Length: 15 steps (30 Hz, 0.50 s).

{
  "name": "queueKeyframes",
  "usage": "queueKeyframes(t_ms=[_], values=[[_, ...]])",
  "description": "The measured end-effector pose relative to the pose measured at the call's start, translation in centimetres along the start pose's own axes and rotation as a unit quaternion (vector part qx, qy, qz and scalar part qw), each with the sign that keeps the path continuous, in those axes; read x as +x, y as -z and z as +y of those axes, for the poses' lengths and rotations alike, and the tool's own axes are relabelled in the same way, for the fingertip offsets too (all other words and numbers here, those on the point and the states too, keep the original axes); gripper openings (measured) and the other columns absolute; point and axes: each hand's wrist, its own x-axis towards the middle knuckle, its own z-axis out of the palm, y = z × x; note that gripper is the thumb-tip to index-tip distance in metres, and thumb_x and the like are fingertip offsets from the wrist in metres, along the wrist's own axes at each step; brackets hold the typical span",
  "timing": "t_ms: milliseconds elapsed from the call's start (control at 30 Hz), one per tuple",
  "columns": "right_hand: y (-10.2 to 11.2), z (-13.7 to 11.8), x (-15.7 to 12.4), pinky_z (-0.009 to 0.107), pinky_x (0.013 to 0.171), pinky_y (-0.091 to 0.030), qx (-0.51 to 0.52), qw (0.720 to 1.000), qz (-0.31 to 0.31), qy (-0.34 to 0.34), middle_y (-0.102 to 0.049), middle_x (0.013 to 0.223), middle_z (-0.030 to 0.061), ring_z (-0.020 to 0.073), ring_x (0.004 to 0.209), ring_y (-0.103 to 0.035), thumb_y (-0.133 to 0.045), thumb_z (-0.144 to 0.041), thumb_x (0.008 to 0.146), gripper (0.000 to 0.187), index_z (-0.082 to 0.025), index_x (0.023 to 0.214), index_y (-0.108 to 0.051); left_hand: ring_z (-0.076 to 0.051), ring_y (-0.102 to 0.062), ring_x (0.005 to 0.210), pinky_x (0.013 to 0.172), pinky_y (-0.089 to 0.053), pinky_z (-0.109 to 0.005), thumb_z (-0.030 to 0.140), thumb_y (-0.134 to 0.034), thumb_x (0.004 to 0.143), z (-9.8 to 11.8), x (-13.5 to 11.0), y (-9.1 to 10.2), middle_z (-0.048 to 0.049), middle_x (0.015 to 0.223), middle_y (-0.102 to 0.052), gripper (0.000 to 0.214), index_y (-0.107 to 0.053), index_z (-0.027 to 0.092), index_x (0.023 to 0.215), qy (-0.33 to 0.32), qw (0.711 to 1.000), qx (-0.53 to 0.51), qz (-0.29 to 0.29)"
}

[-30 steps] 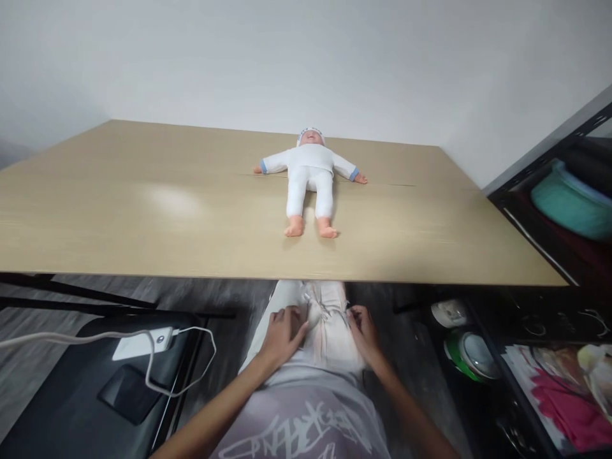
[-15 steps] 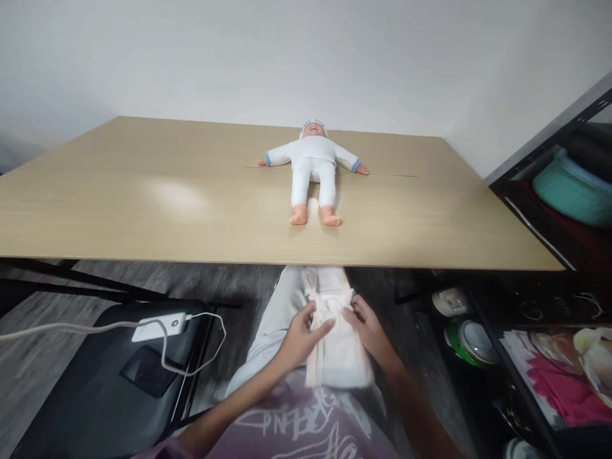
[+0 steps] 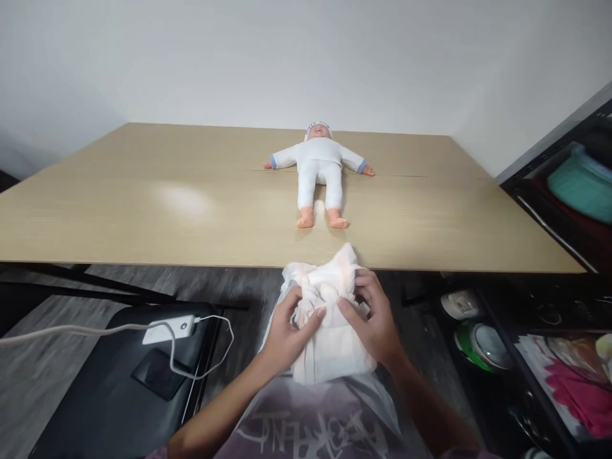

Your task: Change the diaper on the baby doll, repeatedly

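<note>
1. the white cloth (image 3: 337, 350) is held between the shirt (image 3: 315, 427) and the near edge of the table (image 3: 215, 233); its raised tip overlaps that edge in this view, though i cannot tell whether they touch.
2. it looks light, soft and limp, bunched into gathers along its upper part. it probably takes squeezing well and slips little; the gathered rim, gripped at both sides, seems the surest hold.
3. the left hand (image 3: 291, 331) pinches the left-side gathers between thumb and bent fingers; the right hand (image 3: 373, 315) has its thumb on the front and its fingers curled round the right edge.
4. the table's straight edge could catch a hanging fold. beyond it the top spreads wide on both sides of the doll (image 3: 319, 156), which lies face up, feet toward the hands.
5. at left, a white cable (image 3: 81, 329) loops over the black seat (image 3: 86, 389); at right, dark shelving (image 3: 497, 411) may limit the elbow.
</note>
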Motion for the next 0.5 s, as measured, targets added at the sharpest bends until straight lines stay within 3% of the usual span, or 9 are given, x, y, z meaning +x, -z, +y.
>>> queueKeyframes(t_ms=[100,233,367,500], values=[[0.0,-0.3,0.5,0.041,0.109,-0.053,-0.04,0.998,0.022,0.04,-0.064,0.14,0.0105,0.0291,0.129,-0.065,-0.082,-0.033,0.097,0.024,-0.025,0.109,-0.062,-0.017,-0.066,0.087,0.081,-0.051,-0.027,0.037,-0.078,0.105,0.2,0.1,0.6,-0.0004,0.095,-0.07,0.018,-0.068,0.022,0.105,-0.029,0.999,0.013,0.002],[-0.2,0.1,1.0,0.036,0.1,-0.055,-0.021,0.999,0.011,0.041,-0.067,0.121,0.0061,0.0237,0.112,-0.068,-0.08,-0.032,0.099,0.022,-0.026,0.107,-0.061,-0.018,-0.067,0.089,0.084,-0.051,-0.028,0.035,-0.079,0.104,0.0,0.9,0.8,-0.0005,0.097,-0.071,0.017,-0.069,0.023,0.108,-0.042,0.999,0.027,0.003],[-0.8,1.9,1.4,0.039,0.105,-0.055,-0.037,0.999,0.034,0.013,-0.07,0.132,0.0086,0.0252,0.12,-0.069,-0.081,-0.036,0.101,0.025,-0.026,0.115,-0.064,-0.022,-0.069,0.102,0.094,-0.053,-0.032,0.045,-0.075,0.106,-1.4,2.3,0.2,-0.0041,0.107,-0.073,0.024,-0.069,0.022,0.113,0.05,0.999,-0.011,-0.016],[-1.3,3.9,1.5,0.044,0.112,-0.055,-0.044,0.999,0.03,-0.007,-0.071,0.132,0.009,0.0275,0.127,-0.069,-0.08,-0.039,0.102,0.022,-0.026,0.112,-0.065,-0.023,-0.067,0.098,0.089,-0.053,-0.032,0.056,-0.076,0.103,-2.9,3.0,-0.3,-0.0043,0.103,-0.072,0.036,-0.065,0.021,0.107,0.135,0.99,-0.046,-0.018]])
